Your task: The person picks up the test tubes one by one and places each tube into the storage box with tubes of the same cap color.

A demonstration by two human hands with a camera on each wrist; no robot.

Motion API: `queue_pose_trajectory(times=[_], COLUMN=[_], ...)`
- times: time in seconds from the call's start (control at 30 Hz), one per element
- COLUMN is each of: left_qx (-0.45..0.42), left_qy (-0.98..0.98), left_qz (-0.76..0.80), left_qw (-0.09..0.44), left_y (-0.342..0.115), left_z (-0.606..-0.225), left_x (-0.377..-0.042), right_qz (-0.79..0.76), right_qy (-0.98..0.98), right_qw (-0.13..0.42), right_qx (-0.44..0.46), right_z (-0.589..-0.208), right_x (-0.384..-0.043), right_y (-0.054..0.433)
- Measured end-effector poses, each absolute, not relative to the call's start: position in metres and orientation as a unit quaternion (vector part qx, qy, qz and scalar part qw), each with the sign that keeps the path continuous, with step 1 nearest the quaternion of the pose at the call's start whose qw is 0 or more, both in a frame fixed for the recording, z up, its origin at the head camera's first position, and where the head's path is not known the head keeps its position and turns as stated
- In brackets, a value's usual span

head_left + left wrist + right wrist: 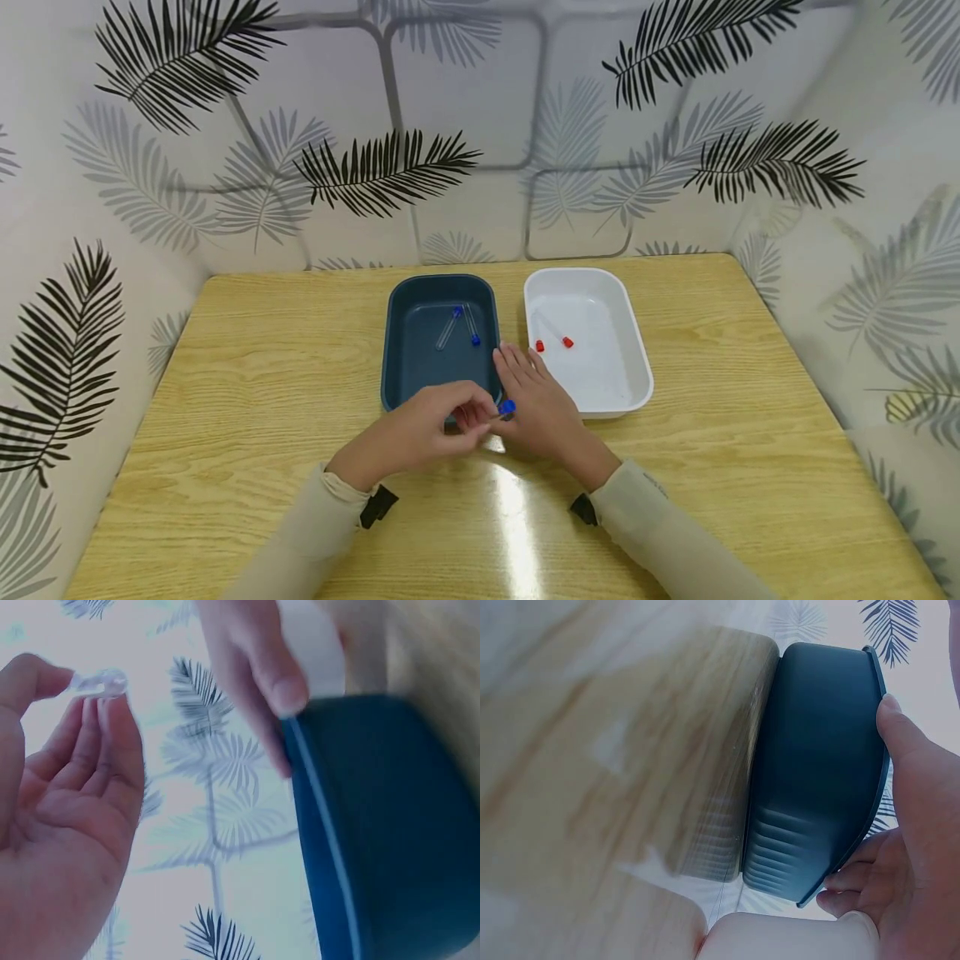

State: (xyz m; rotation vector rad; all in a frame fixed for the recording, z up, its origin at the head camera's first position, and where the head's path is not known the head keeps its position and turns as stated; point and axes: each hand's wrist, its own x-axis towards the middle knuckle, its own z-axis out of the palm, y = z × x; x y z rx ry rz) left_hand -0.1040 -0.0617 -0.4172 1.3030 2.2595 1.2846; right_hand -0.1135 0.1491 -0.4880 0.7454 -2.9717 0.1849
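Note:
Over the near right corner of the dark blue tray [385, 350], my left hand [438, 425] pinches a clear tube with a blue cap [507, 407] between thumb and fingers. The left wrist view shows the clear end of that tube [111, 682] at the fingertips. My right hand [543, 412] rests on the dark tray's right rim with its fingers stretched forward, its thumb [900, 727] touching the rim in the right wrist view. Inside the dark tray lie two blue-capped clear tubes, one slanting [448, 330] and one steeper [471, 323].
Right of the dark tray stands a white tray [641, 375], a narrow gap between them. Two red caps [567, 342] show inside it, a faint clear tube at one. Both trays stand on a wooden table [285, 350], with a leaf-patterned wall [480, 217] behind.

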Motion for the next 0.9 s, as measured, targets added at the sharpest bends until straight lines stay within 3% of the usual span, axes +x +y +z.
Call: queue_pose_trajectory(times=[0.6,0.77,0.9], left_qx=[0.369,0.349,0.334], left_qy=[0.768,0.776,0.778], left_qz=[0.523,0.525,0.532], left_qw=[0.002,-0.002,-0.002], left_y=[-0.078,-0.071,-0.069], left_z=[-0.382,-0.357,-0.360], left_x=[-0.158,-0.161,-0.171], right_qz=[0.097,0.100,0.102], right_qy=[-0.969,-0.967,-0.968], right_qw=[0.041,0.045,0.042], right_qx=[0.225,0.228,0.226], right_z=[-0.489,-0.489,-0.488], right_x=[-0.115,-0.115,-0.113], right_y=[0.147,0.147,0.146])
